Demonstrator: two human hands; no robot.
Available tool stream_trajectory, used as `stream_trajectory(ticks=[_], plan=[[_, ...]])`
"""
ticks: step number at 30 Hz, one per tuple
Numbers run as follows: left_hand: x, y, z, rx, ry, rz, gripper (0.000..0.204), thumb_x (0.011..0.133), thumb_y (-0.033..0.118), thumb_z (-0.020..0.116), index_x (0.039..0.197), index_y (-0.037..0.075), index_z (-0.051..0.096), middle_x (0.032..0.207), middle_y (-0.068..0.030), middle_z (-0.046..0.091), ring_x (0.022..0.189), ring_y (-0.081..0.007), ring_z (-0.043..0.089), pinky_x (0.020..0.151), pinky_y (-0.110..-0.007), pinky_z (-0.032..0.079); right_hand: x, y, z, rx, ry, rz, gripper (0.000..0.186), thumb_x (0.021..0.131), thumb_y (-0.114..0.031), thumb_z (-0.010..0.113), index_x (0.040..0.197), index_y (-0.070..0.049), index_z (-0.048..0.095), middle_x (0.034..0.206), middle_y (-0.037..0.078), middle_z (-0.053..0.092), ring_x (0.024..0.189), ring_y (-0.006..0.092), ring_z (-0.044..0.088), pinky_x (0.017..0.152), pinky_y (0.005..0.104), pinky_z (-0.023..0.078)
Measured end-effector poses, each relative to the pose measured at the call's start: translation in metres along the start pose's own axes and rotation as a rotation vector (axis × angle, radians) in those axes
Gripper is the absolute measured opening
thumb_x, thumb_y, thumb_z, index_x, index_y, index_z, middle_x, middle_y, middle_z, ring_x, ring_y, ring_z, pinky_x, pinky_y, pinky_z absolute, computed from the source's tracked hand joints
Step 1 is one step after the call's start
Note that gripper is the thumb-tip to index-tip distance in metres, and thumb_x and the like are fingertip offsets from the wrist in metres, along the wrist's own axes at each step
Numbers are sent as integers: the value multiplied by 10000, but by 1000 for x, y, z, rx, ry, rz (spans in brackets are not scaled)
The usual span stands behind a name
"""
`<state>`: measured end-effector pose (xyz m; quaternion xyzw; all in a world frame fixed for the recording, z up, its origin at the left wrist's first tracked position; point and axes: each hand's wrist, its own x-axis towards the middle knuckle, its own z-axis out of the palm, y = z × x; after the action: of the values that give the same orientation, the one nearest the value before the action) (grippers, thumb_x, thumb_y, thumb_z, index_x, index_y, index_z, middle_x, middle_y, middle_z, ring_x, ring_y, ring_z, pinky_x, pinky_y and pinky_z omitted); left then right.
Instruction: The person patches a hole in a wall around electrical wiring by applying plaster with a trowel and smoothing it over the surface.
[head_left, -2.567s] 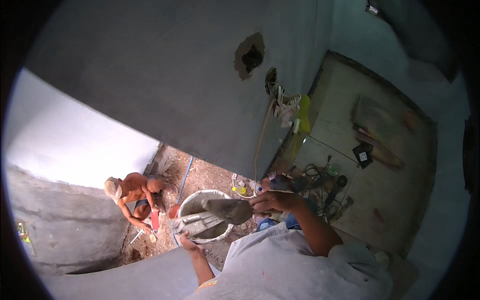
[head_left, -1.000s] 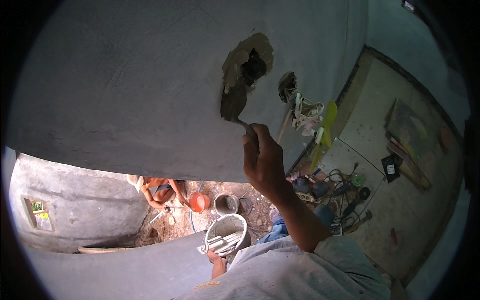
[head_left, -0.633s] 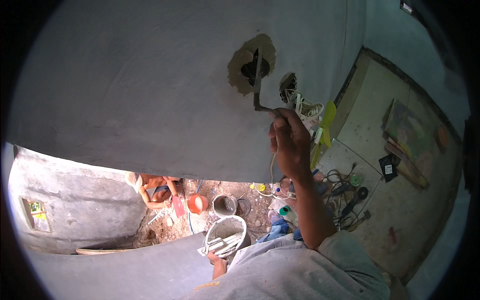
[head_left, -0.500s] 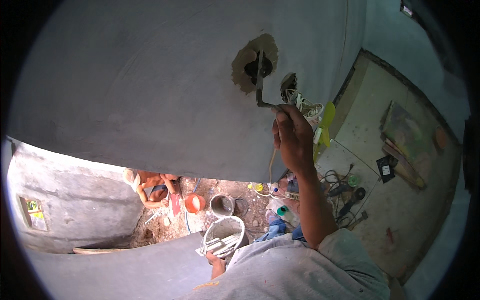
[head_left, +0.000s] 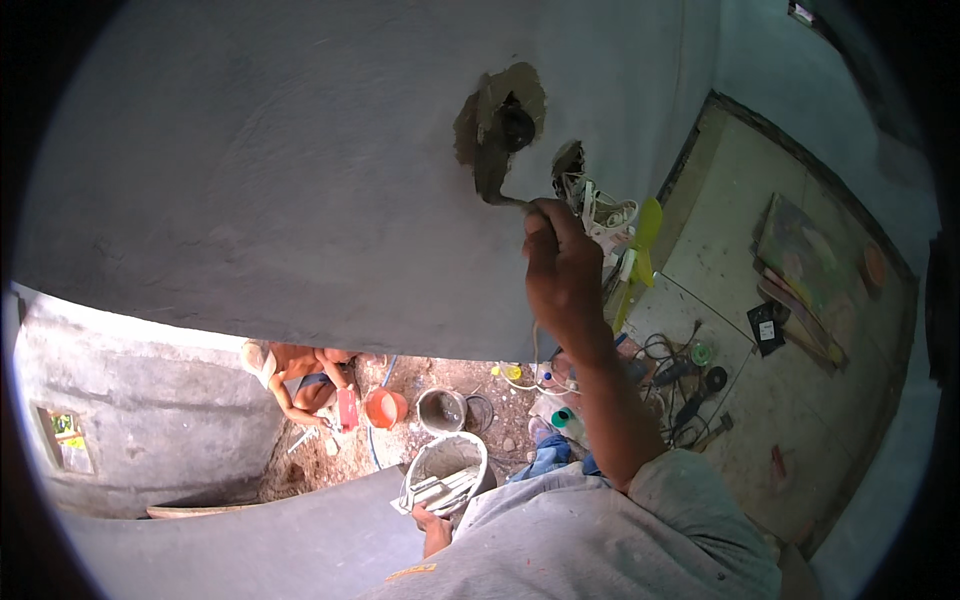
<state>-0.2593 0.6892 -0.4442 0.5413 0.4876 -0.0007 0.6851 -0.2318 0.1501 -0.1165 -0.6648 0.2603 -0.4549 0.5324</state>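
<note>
My right hand [head_left: 567, 285] grips the thin cranked handle of a small trowel [head_left: 490, 172]. Its mortar-smeared blade lies against a damp brown patch [head_left: 522, 82] on the grey wall, just lower left of a dark round hole [head_left: 516, 128]. Right of the patch, loose wires [head_left: 598, 208] spill from a second ragged hole [head_left: 568, 160]. Low down, my left hand [head_left: 430, 522] is closed at the edge of a flat board carrying pale plaster strips [head_left: 440, 490]. That board overlaps the mouth of a whitish bucket [head_left: 470, 445]; its grip is partly hidden.
A person [head_left: 300, 375] crouches at lower left near a red-orange bucket [head_left: 385, 408] and a grey bucket [head_left: 441, 410]. A yellow-green fan blade [head_left: 649, 222] sticks out beside my right wrist. Cables and a power tool [head_left: 690, 408] lie on the tiled floor at right.
My right hand has shifted slightly left and up. The trowel blade has moved from across the dark hole to the patch at its lower left. My left hand stays put.
</note>
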Motion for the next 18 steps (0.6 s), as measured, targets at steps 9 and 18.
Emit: stream_trajectory(ticks=[9, 18], plan=[[-2, 8, 3, -23, -67, -45, 516, 803, 252, 509, 1262, 27, 571, 1209, -192, 619, 1057, -412, 624, 881, -612, 522, -21, 8, 19, 6, 16, -79, 94, 993, -78, 560, 1068, -30, 588, 726, 139, 575, 654, 259, 559, 590, 369, 453], [0, 6, 2, 2, -133, 15, 555, 803, 219, 496, 1319, 18, 543, 1270, -227, 594, 1092, -441, 633, 882, -625, 556, -39, 17, 15, 0, -99, -32, 133, 997, -124, 561, 1087, -33, 592, 809, 189, 655, 734, 391, 658, 622, 428, 501]])
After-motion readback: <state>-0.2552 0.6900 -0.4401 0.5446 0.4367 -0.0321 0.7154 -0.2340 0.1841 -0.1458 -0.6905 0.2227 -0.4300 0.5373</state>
